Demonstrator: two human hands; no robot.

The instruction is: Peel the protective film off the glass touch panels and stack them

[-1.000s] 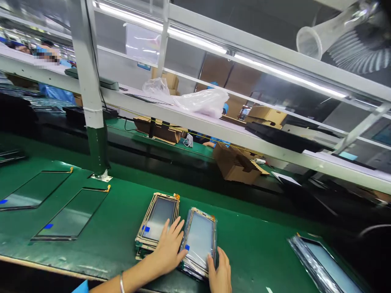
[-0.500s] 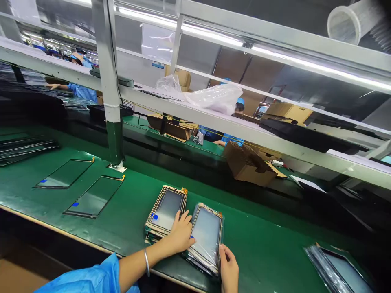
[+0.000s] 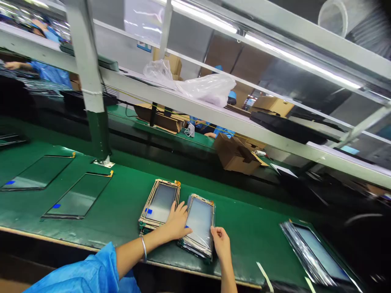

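Note:
Two stacks of thin rectangular touchscreen panels lie side by side on the green bench. My left hand [image 3: 175,223] rests with fingers spread, its fingertips by the right edge of the left stack [image 3: 163,199] and its thumb across the lower left of the right stack [image 3: 200,217]. A blue tab shows on the left stack, and another is partly covered by my thumb. Shiny clear film covers the right stack's top panel. At that stack's right edge, my right hand [image 3: 221,241] has thumb and forefinger pinched together; whatever is between them is too small to make out.
Two glass panels, one nearer [image 3: 81,197] and one farther [image 3: 39,173], lie flat at the left. Film-wrapped panels [image 3: 317,252] lie at the right. A metal post [image 3: 91,89] rises from the bench's back. An open carton [image 3: 236,154] stands behind. Co-workers in blue sit beyond.
The view has swung, so the bench and stacks appear farther left and slightly higher. More of my right forearm shows. Both hands keep about the same places on the stacks.

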